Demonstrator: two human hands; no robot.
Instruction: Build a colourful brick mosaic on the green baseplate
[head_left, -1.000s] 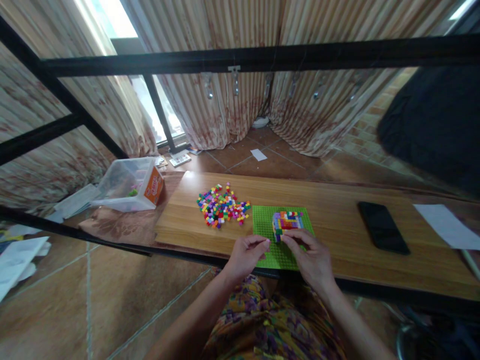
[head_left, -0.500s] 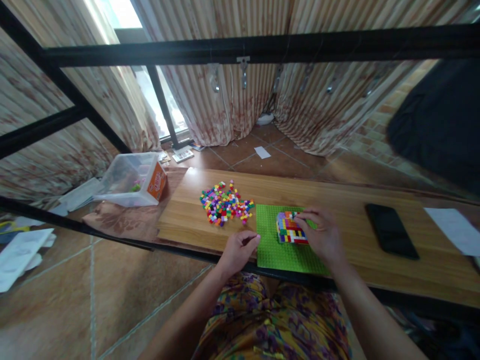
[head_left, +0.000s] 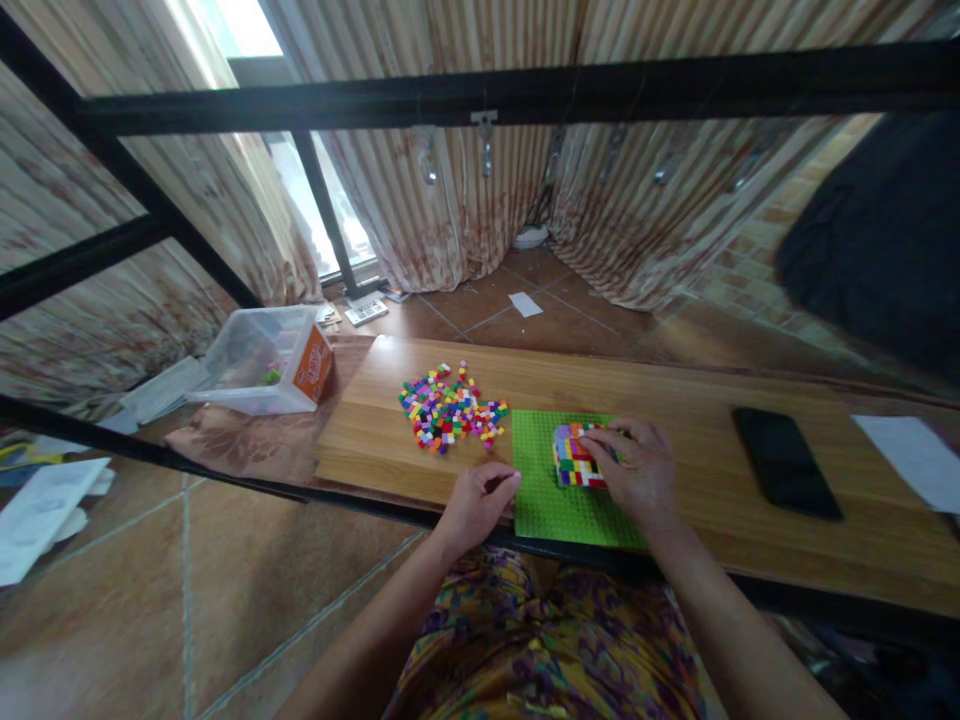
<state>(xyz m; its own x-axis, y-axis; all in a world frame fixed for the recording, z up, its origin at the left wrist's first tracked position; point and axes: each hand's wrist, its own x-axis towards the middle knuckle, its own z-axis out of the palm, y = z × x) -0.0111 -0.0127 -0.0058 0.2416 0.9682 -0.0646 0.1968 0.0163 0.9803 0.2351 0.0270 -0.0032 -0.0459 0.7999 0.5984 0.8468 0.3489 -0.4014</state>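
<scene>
A green studded baseplate [head_left: 536,510] lies near the front edge of the wooden tabletop. On it stands a small block build [head_left: 574,465] of many-coloured toy bricks. My right hand [head_left: 637,470] reaches over the build's right side, its fingertips closed against the top and covering part of it. Whatever is between those fingertips is too small to make out. At the plate's left edge rests my left hand [head_left: 480,500], thumb and forefinger brought together; I cannot see anything clearly between them. A loose pile of small toy bricks [head_left: 450,408] is spread just beyond it.
A clear plastic box [head_left: 259,390] with an orange label stands at the table's left end. To the right lie a black phone [head_left: 786,462] and a white paper [head_left: 911,460]. A black metal rail [head_left: 480,108] crosses above the far side.
My right hand has shifted slightly left, its fingertips now lower on the top of the block build. My left hand and the brick pile stay where they were.
</scene>
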